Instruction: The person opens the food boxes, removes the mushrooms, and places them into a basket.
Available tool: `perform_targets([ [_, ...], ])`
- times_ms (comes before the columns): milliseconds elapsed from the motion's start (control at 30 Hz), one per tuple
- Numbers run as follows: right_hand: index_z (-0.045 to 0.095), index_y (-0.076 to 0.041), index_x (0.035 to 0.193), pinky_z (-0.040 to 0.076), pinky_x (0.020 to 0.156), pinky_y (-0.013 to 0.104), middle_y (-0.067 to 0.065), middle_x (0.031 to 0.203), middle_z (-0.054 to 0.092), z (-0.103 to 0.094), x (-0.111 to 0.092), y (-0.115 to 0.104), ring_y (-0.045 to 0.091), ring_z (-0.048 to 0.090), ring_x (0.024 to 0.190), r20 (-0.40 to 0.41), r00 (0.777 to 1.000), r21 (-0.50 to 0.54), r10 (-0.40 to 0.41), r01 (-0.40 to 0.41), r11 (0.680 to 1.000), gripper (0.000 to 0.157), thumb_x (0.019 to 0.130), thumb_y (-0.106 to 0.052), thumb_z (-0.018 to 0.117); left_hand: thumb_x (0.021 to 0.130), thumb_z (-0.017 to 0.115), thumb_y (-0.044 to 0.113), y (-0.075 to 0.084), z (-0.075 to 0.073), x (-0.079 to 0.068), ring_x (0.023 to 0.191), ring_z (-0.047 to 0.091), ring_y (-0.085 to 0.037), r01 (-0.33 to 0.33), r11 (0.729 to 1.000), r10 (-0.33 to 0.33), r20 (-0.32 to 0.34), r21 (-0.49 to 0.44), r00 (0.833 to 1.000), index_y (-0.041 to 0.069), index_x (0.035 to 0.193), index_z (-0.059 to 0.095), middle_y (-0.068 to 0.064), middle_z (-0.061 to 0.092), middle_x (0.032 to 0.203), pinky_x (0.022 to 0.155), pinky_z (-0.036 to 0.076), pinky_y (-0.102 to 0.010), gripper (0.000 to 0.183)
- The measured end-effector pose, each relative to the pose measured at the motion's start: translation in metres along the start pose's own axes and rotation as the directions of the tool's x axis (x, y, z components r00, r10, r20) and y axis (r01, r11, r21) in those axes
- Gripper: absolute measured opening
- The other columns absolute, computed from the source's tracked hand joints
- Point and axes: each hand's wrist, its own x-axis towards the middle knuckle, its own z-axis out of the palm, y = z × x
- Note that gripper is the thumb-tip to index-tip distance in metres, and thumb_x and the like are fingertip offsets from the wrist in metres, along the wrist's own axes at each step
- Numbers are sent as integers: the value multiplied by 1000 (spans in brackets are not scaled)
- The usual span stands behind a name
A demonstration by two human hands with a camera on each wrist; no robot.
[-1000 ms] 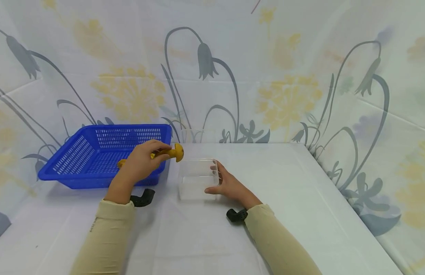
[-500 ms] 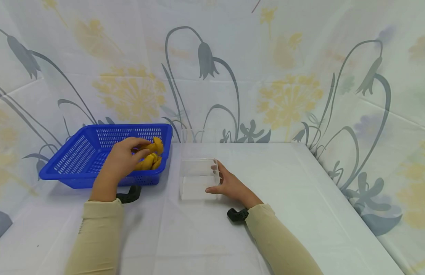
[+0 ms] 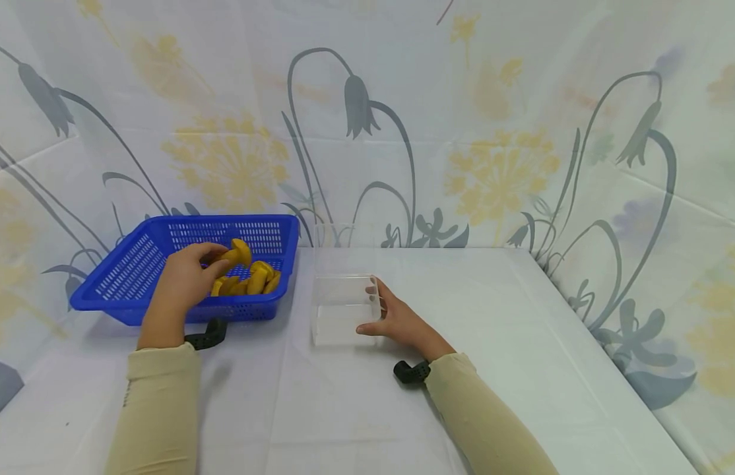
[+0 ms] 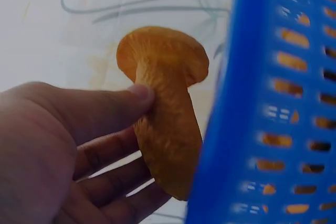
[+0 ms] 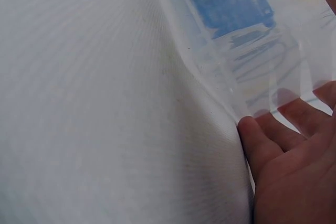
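In the head view my left hand is over the blue basket, pinching a yellow mushroom by its stem. The left wrist view shows my thumb laid across that stem, with the other fingers behind it and the cap upward. Several more yellow mushrooms lie in the basket's right part, just below the held one. My right hand grips the right side of a clear plastic box, thumb at the front and fingers round the back. No contents show in the box.
Behind the box a clear upright panel, like a raised lid, stands against the patterned cloth backdrop. The white-covered table extends to the right. A grey object sits at the far left edge.
My left hand has moved left with the mushroom, from beside the clear box back over the basket, uncovering the mushrooms lying there. The right hand and the box have stayed in place.
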Motion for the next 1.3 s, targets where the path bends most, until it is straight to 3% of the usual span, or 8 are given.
perform_targets([
  [167,-3,-20,147,33,107,44,10,150,22,-2,2,3,28,32,135,6,1000,19,-5,5,1000,109,72,-33,75,94,41,42,-5,1,2,105,50,-37,64,998,-64,10,0,998,8,126,49,-21,54,119,80,47,-48,48],
  [467,-2,-14,147,33,107,43,9,150,23,-4,1,-1,28,32,135,-4,1000,-17,-10,10,1000,108,73,-34,74,95,41,40,-13,6,7,100,52,-36,89,996,-90,21,29,996,6,124,50,-22,55,115,78,47,-47,45],
  [700,0,-12,147,34,106,43,10,150,24,-5,2,-2,28,32,135,-12,1000,-25,-16,15,1000,106,74,-32,74,94,44,37,-10,6,8,99,52,-35,81,996,-83,45,33,996,8,120,52,-21,56,113,74,48,-44,40],
  [900,-2,-19,147,33,107,42,5,150,25,-2,10,15,24,30,136,-27,1000,-28,-2,1,1000,110,71,-36,76,93,49,33,-1,7,9,104,51,-36,57,997,-62,131,47,989,8,121,52,-20,55,116,83,47,-49,38],
  [1133,1,-25,147,35,106,39,-6,148,28,4,19,35,17,34,134,-65,998,-37,3,-6,999,113,66,-46,77,92,49,40,-2,8,7,101,53,-34,53,997,-62,167,61,984,7,124,50,-21,53,119,78,48,-45,46],
  [1300,2,-24,147,36,106,39,-7,147,29,7,16,35,16,33,134,-64,998,-44,8,-11,999,114,65,-48,77,93,44,42,-6,8,5,109,49,-40,58,995,-73,204,79,976,6,131,44,-25,47,127,84,45,-52,52],
])
